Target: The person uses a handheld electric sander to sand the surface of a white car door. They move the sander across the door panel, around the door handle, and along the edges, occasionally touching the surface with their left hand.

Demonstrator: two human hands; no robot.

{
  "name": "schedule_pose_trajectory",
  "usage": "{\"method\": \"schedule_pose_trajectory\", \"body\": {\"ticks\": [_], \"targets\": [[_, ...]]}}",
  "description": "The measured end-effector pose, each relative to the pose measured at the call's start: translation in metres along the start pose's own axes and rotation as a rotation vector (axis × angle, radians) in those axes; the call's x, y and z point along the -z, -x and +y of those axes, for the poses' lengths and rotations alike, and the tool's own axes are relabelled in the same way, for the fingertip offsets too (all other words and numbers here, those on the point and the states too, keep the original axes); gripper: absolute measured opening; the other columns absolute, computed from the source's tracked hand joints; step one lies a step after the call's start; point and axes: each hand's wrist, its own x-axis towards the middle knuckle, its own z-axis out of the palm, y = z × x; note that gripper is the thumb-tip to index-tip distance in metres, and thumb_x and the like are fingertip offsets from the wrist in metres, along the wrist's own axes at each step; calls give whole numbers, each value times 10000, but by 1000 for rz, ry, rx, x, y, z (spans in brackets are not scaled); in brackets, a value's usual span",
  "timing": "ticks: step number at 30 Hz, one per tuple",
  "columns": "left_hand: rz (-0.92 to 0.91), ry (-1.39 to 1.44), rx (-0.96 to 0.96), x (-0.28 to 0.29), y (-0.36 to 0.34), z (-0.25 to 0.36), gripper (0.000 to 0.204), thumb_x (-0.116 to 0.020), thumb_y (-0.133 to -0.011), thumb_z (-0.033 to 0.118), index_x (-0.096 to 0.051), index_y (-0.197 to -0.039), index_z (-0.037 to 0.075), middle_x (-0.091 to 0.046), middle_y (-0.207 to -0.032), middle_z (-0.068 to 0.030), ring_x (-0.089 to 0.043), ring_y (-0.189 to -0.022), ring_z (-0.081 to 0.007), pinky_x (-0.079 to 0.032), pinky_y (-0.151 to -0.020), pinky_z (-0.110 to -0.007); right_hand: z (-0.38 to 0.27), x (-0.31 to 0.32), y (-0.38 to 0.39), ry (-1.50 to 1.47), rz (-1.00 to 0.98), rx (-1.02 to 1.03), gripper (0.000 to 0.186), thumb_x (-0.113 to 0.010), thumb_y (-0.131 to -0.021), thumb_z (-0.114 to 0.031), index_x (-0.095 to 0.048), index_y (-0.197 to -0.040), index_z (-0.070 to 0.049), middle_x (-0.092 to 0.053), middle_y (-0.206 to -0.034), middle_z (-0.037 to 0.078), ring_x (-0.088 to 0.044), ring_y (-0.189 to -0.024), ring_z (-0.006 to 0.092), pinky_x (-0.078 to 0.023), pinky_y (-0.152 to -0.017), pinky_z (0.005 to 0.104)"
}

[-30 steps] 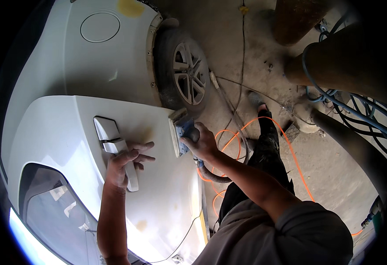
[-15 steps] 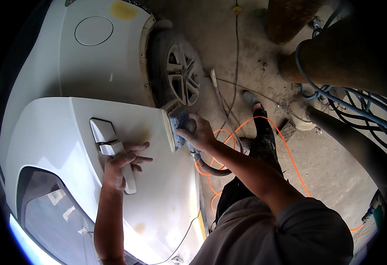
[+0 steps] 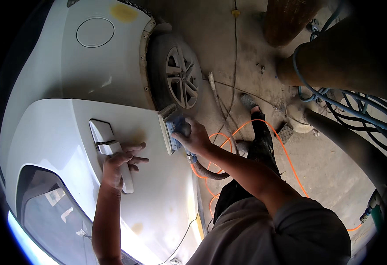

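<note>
While handheld, sander [image 3: 173, 125] seemingly against door [image 3: 158, 181].

The person wears a loose grey shirt [image 3: 268, 234], its cloth creased in soft folds. At the shirt's right side, a short sleeve [image 3: 310, 225] of the same grey leaves the right arm [image 3: 246, 174] bare down to the ungloved right hand [image 3: 196, 138]. Left of the shirt, the left arm [image 3: 107, 225] and left hand [image 3: 115, 168] are bare too. Beyond the shirt, black trousers [image 3: 262, 141] carry pale smears and specks. Farthest from the shirt sits a rounded, dark greyish shoe [image 3: 247, 101], bare ankle [image 3: 255, 109] showing beside it.
</note>
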Motion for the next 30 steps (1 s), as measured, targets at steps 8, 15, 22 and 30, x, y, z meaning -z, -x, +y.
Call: {"method": "schedule_pose_trajectory", "body": {"ticks": [8, 15, 22, 30], "targets": [[-5, 28, 5, 0, -1, -5, 483, -536, -824, 216, -721, -1183, -49, -748, -1226, -204, -783, -954, -361, -548, -690, -345, -33, 5, -24, -48, 89, 57, 648, -882, -806, -365, -612, -1218, 55, -728, -1012, 247, -736, -940, 385, -588, -838, 449], [-9, 17, -4, 10, -3, -9, 485, -531, -830, 221, -719, -1183, -55, -741, -1242, -213, -782, -954, -358, -549, -676, -330, 4, 4, -10, -201, -13, -241, 671, -873, -810, -400, -625, -1278, 11, -739, -1129, 205, -731, -1057, 310, -576, -911, 415], [9, 23, 16, 5, -2, -10, 449, -534, -849, 207, -717, -1161, -59, -746, -1208, -232, -788, -937, -345, -544, -672, -324, -51, 2, -35, 35, 6, 12, 685, -872, -800, -376, -588, -1235, 70, -707, -1077, 237, -708, -983, 391, -567, -878, 476], [11, 19, 25, 5, 1, -2, 298, -514, -842, 172, -705, -976, -12, -783, -1011, -210, -780, -808, -307, -540, -667, -345, -31, 1, 9, 234, -17, 28, 700, -897, -791, -359, -575, -1239, 73, -678, -1139, 279, -687, -1049, 433, -570, -894, 480]]}}
